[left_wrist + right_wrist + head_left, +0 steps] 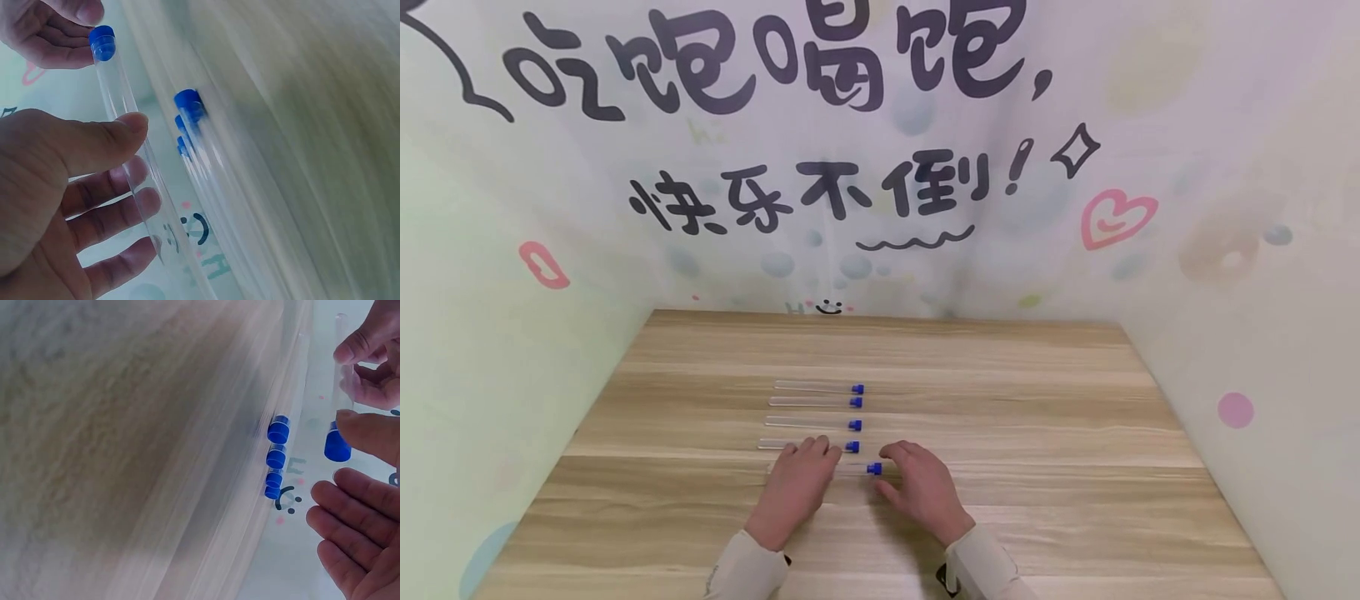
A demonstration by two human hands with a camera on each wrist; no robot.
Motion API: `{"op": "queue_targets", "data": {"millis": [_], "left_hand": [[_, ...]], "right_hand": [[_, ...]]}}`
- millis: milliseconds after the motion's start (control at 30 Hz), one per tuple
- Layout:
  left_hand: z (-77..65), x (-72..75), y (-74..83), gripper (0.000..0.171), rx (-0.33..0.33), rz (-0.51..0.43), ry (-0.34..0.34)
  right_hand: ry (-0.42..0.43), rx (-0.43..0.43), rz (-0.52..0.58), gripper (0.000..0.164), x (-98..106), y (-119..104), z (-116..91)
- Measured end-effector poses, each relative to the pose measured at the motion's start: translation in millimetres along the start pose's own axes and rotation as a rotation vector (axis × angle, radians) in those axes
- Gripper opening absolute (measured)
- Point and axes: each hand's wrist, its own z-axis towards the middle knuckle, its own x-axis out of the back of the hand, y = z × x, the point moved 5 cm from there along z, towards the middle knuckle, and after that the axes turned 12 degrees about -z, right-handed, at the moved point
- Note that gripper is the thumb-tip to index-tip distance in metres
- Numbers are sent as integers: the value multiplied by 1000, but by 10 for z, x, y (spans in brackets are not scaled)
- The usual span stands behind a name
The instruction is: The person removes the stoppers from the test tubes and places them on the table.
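Note:
My left hand (796, 487) pinches a clear test tube (117, 87) between thumb and fingers, a little above the table. The tube lies sideways, and its blue cap (875, 469) points to the right. Around that cap end my right hand (931, 490) hovers with fingers spread and relaxed. In the right wrist view its thumb (369, 436) overlaps the tube just by the cap; whether it touches is hard to tell. Beyond the hands, several more capped test tubes (805, 422) lie in a row, their blue caps all to the right. Part of the nearest one is hidden behind my left fingers.
The wood-grain table (1037, 400) carries the row of tubes near its middle. A white printed wall sheet (880, 283) with dark lettering rises at the back edge, and pale walls stand on both sides.

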Motion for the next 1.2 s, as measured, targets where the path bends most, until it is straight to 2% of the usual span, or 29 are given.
{"op": "queue_targets", "data": {"millis": [267, 400, 600, 733, 900, 1200], "left_hand": [[15, 44, 85, 20, -29, -4, 3], [16, 60, 121, 18, -39, -22, 16], [14, 71, 152, 15, -59, 5, 36], [11, 85, 184, 13, -83, 0, 42], [5, 65, 203, 12, -109, 10, 49], [41, 62, 211, 9, -123, 1, 52]], "right_hand": [[5, -10, -10, 18, 24, 9, 4], [23, -4, 4, 18, 37, 12, -3], [41, 12, 25, 18, 70, 12, -16], [22, 25, 49, 16, 66, 20, -27], [17, 71, 73, 16, 73, 27, -44], [110, 205, -24, 18, 112, 29, -38]]}}
